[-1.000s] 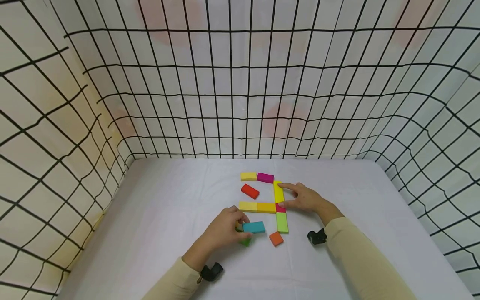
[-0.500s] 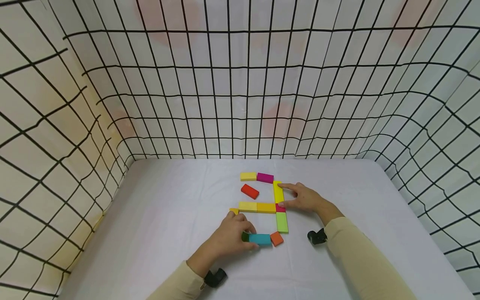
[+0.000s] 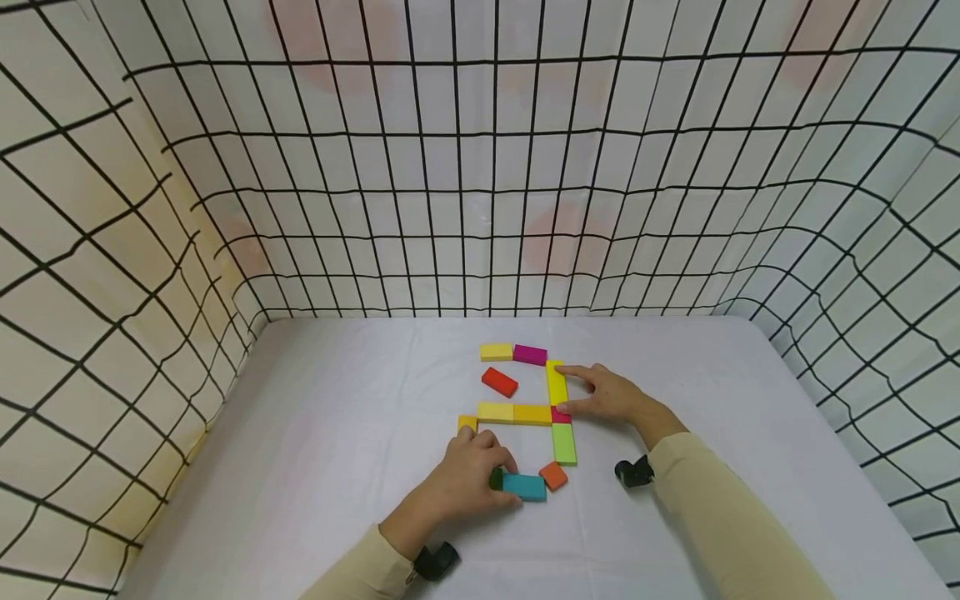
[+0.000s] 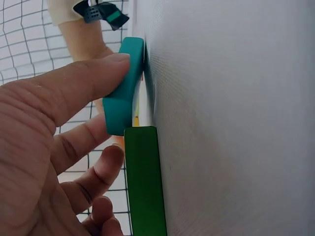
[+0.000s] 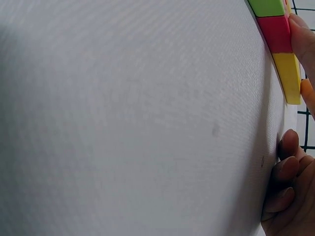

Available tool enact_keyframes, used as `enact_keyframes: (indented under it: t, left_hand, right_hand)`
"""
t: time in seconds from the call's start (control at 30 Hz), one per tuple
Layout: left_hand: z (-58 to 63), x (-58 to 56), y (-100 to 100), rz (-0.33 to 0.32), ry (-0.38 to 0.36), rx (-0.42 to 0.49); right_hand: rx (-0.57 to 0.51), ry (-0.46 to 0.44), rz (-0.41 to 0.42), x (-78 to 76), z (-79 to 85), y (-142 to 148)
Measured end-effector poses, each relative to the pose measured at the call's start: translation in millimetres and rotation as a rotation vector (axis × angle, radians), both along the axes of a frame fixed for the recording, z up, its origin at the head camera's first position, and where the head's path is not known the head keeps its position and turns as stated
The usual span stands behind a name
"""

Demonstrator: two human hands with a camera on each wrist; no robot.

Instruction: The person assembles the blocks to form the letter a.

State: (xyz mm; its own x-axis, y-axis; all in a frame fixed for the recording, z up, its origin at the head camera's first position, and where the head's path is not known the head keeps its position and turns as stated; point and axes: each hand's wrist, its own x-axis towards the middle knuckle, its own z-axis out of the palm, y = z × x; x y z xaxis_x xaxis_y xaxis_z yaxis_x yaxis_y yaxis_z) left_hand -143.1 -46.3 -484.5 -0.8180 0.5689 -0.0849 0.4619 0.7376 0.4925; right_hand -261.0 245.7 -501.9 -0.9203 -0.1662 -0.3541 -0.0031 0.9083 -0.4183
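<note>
A teal block (image 3: pixel 525 487) is pinched between the thumb and fingers of my left hand (image 3: pixel 465 475), low over the white cloth. The left wrist view has a dark green block (image 4: pixel 143 182) meeting the teal block's end; the hand mostly hides it from the head view. Above that hand's knuckles lies an amber block (image 3: pixel 467 423). My right hand (image 3: pixel 611 397) rests its forefinger on an upright yellow block (image 3: pixel 557 385) and its thumb by a crimson block (image 3: pixel 561 415). Below them sits a lime block (image 3: pixel 564 445), in line. An orange block (image 3: pixel 553 476) lies tilted beside the teal block's right end.
A pale yellow block (image 3: pixel 496 412) and a golden block (image 3: pixel 532 415) form a row ending at the crimson one. Farther back lie another pale yellow block (image 3: pixel 497 352), a magenta block (image 3: pixel 530 356) and a loose red block (image 3: pixel 499 382). Black-gridded walls (image 3: pixel 480 250) surround the table.
My left hand has brought the teal block down and right, up to the orange block, which has shifted slightly. The amber block has come into sight. My right hand stays put.
</note>
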Motion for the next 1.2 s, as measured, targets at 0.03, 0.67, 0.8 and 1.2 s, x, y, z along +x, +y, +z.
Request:
enact_keyframes:
  t: [0.03, 0.67, 0.8, 1.2]
  left_hand:
    - [-0.1, 0.2, 0.1, 0.003, -0.003, -0.002]
    - [-4.4, 0.4, 1.2, -0.001, 0.014, -0.008]
    - [-4.9, 0.1, 0.8, -0.001, 0.018, -0.004]
    - [-6.2, -0.2, 5.7, -0.006, 0.017, 0.002]
  right_hand:
    - [-0.001, 0.0, 0.0, 0.0, -0.1, 0.1]
    - [-0.008, -0.001, 0.009, -0.3, -1.4, 0.8]
    - [-0.005, 0.003, 0.011, -0.6, -2.6, 1.4]
    - [-0.005, 0.019, 0.018, -1.5, -4.5, 1.2]
